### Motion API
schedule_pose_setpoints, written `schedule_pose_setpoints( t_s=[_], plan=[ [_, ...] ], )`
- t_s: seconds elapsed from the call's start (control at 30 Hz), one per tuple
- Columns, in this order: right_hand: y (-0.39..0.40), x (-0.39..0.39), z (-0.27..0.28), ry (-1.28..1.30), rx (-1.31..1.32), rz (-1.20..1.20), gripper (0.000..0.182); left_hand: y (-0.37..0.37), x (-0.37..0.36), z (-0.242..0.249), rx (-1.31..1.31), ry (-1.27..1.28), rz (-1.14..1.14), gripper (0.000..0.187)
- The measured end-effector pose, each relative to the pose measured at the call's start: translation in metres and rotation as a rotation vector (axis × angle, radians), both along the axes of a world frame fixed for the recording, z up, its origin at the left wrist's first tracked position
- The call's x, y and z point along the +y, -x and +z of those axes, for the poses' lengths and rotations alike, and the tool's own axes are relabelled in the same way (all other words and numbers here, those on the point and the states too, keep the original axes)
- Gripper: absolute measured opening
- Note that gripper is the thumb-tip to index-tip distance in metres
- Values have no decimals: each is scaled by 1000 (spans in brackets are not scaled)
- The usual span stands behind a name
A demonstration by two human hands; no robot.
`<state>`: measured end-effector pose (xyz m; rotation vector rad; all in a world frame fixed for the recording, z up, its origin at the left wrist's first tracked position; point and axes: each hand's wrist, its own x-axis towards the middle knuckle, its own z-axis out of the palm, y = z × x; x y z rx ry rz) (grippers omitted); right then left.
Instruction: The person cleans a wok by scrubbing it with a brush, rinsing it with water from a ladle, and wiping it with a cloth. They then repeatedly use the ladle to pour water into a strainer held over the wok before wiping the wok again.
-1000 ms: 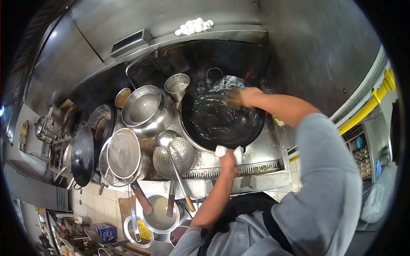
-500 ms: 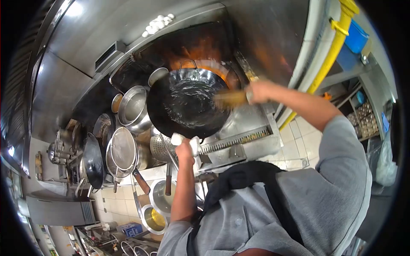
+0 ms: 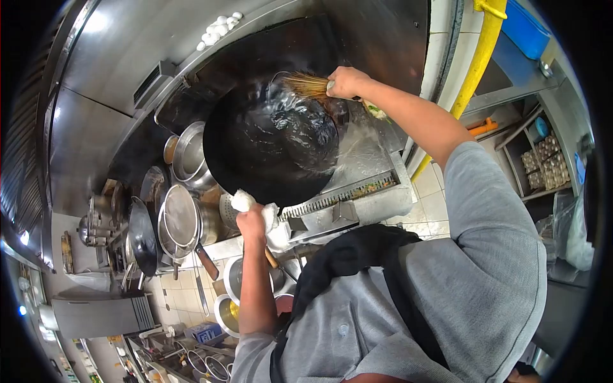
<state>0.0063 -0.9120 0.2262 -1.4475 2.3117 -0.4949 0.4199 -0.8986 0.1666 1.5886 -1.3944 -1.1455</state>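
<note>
A large black wok [image 3: 230,143] sits on the stove, tilted to the right, with water [image 3: 297,124] swirling inside. My left hand [image 3: 251,223] is closed around a folded white cloth [image 3: 243,200] at the wok's near edge. The cloth hides whatever part of the rim or handle it may cover. At the far right rim, my right hand [image 3: 348,83] grips a bamboo wok brush [image 3: 308,85], its bristles pointing left over the far edge. Water runs across the steel stove top [image 3: 361,150] beside the wok's right rim.
Left of the wok stand steel bowls [image 3: 191,153], a round strainer [image 3: 181,216] and another black wok [image 3: 142,236]. A drain grate [image 3: 357,191] with food scraps runs along the stove front. The yellow pipe [image 3: 476,73] rises at right. White eggs or balls [image 3: 220,29] lie on the back ledge.
My right hand has carried the brush from the wok's right side to its far rim. The wok has tilted, with my left hand shifted slightly left. The orange flames behind it no longer show.
</note>
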Motion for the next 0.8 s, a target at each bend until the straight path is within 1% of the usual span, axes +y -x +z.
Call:
schedule_pose_setpoints(
  t_s=[0.1, 0.13, 0.17, 0.23, 0.27, 0.33, 0.37, 0.43, 0.47, 0.5, 0.53, 0.57, 0.6, 0.63, 0.67, 0.7, 0.77, 0.8],
  plan=[
    [-1, -2, -18, -27, 1, 3, 58, 2, -2, 10, -78, 38, -36, 12],
    [0, -3, -22, -34, -3, -3, 58, 2, -3, 11, -89, 107, -70, 13],
    [-1, -1, -19, -33, -2, 0, 58, 5, -3, 15, -87, 108, -67, 13],
    [-3, 9, -18, -79, -76, -40, 61, 9, -3, 23, -204, 237, -121, 13],
    [-4, 14, -18, -84, -76, -42, 61, 12, -3, 28, -204, 232, -123, 13],
    [-7, 25, -19, -89, -202, -115, 61, 15, -6, 38, -243, 319, -221, 16],
    [-9, 30, -20, -96, -203, -115, 61, 16, -7, 40, -244, 312, -221, 16],
    [-13, 42, -24, -66, -224, -144, 61, 17, -9, 44, -334, 382, -244, 17],
    [-15, 50, -28, -70, -221, -143, 61, 21, -2, 55, -358, 439, -302, 20],
    [-17, 61, -36, -40, -293, -179, 59, 23, 5, 55, -355, 435, -300, 20],
    [-18, 72, -46, -9, -363, -213, 58, 23, 12, 53, -406, 531, -290, 24],
    [-17, 79, -76, 146, -211, -159, 63, 24, 19, 52, -455, 631, -278, 28],
    [-18, 90, -106, 305, -220, -200, 64, 20, 27, 52, -450, 598, -328, 35],
    [-25, 106, -124, 366, -232, -238, 63, 15, 39, 48, -414, 520, -304, 36],
    [-33, 118, -136, 427, -241, -272, 62, 6, 44, 40, -392, 547, -317, 36],
    [-43, 124, -145, 426, -233, -265, 62, -3, 50, 27, -370, 575, -328, 37],
    [-49, 139, -156, 461, -303, -306, 59, -33, 47, -9, -625, 860, -471, 37],
    [-50, 142, -143, 441, -319, -249, 58, -46, 50, -21, -555, 545, -391, 35]
  ],
)
